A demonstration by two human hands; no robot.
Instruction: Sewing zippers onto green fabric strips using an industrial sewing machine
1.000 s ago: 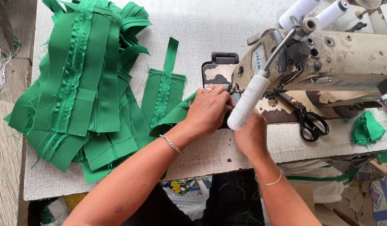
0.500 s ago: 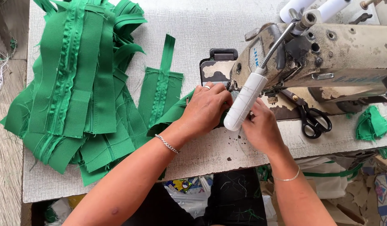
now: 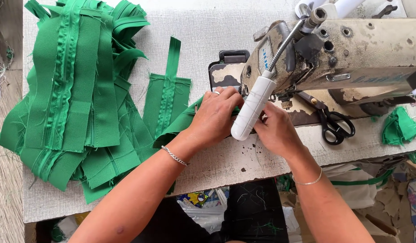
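At far left lies a pile (image 3: 73, 99) of green strips; a single strip (image 3: 168, 101) sits mid-frame. The left hand (image 3: 214, 118) presses flat on the green piece (image 3: 183, 121), guiding it under the machine (image 3: 342, 58). The right hand (image 3: 275, 130) steadies it; whether it pinches the cloth cannot be told. Scissors (image 3: 333, 126) lie at right. The seam looks to be in hand; the next move calls for an even, straight feed.

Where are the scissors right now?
In the head view, the black-handled scissors lie on the sewing machine's bed, below the machine's arm, to the right of the right hand and left of a small green fabric scrap.
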